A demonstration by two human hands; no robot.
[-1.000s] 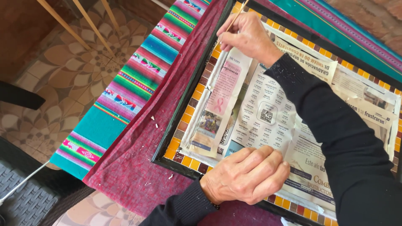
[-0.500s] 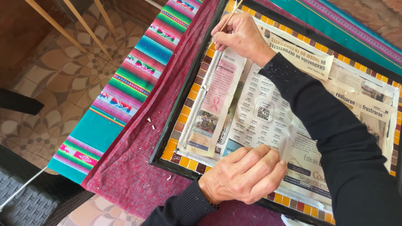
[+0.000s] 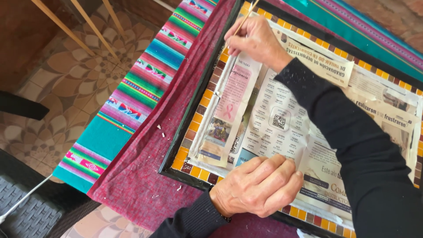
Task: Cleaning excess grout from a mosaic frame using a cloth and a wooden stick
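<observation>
Pinching a thin stick, right hand grip.

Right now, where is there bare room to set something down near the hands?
Free: the red cloth left of the black frame, and the striped cloth beyond it. Crowded: inside the frame, where newspaper, left hand and right hand with its stick sit.

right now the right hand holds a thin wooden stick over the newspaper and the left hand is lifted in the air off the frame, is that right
Not quite. The head view shows the left hand pressed flat on the newspaper at the mosaic frame's near edge, not lifted. The right hand does hold a thin wooden stick.
</observation>
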